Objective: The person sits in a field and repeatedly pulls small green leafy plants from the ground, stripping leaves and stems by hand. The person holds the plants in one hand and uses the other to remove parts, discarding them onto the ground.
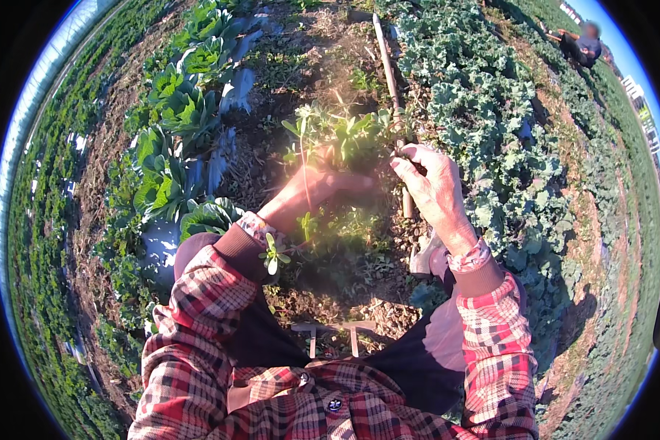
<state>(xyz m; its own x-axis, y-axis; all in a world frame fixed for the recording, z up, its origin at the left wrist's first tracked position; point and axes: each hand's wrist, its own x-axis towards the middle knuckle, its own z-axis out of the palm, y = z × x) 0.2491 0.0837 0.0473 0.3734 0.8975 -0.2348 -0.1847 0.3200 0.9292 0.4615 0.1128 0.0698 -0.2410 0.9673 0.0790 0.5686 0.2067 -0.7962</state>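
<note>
My left hand [330, 184] is at the centre of the view, its fingers round a bunch of leafy green weeds [352, 135] with reddish stems. Glare and blur hide part of its fingers. One long stem hangs down past the wrist to a leafy tip [275, 256] near my cuff. To the right, my right hand [432, 173] pinches a small dark clump [410, 157], perhaps soil or roots, between thumb and fingers. A long wooden handle [386, 60] lies on the ground beyond and partly beneath this hand, with a dark flat end at the top.
Cabbage-like plants [168, 176] in plastic mulch [236, 91] line the left. Curly kale [484, 110] grows densely on the right. Between my legs is a low frame [333, 325] with two bars. Another person [583, 47] is far off at the upper right.
</note>
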